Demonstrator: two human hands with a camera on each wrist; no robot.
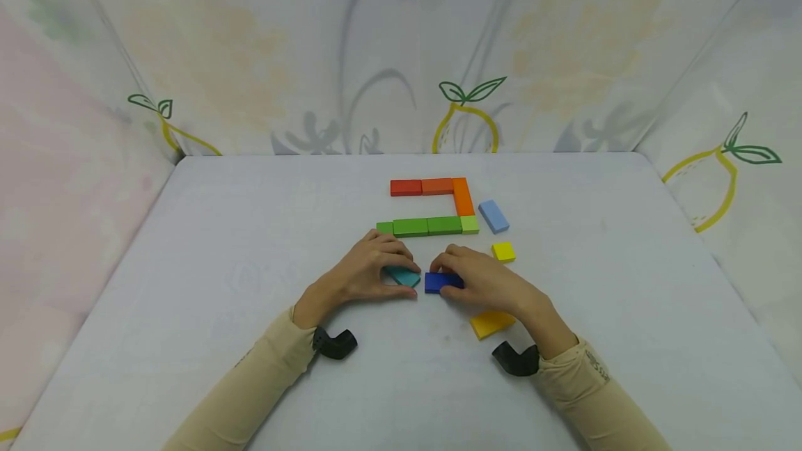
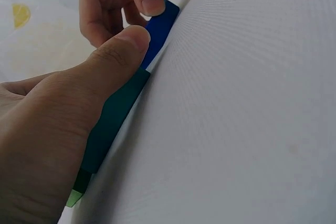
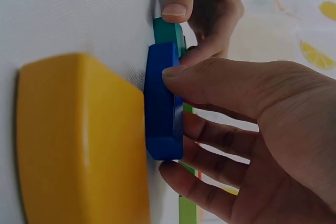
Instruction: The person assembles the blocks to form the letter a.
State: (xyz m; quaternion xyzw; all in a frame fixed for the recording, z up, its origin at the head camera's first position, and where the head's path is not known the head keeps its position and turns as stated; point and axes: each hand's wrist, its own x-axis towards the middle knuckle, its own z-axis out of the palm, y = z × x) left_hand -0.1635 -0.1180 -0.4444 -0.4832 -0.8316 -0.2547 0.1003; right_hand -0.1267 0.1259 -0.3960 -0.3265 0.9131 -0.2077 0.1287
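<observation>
In the head view, my left hand (image 1: 370, 268) curls round a teal block (image 1: 404, 276), index finger and thumb on either side of it; the palm hides its left part. Across a small gap, my right hand (image 1: 485, 280) grips a dark blue block (image 1: 435, 283) lying flat. The right wrist view shows the thumb on the front face of that blue block (image 3: 161, 98), with the fingers behind it. The left wrist view has the teal block (image 2: 118, 114) under the left thumb, the blue block (image 2: 161, 30) beyond.
Behind the hands, red (image 1: 406, 188), orange (image 1: 463, 197) and green blocks (image 1: 410, 227) form a bent line on the white table (image 1: 250, 207). To the right lie a light blue block (image 1: 493, 216), a small yellow block (image 1: 504, 252) and an amber block (image 1: 491, 324) near my right wrist.
</observation>
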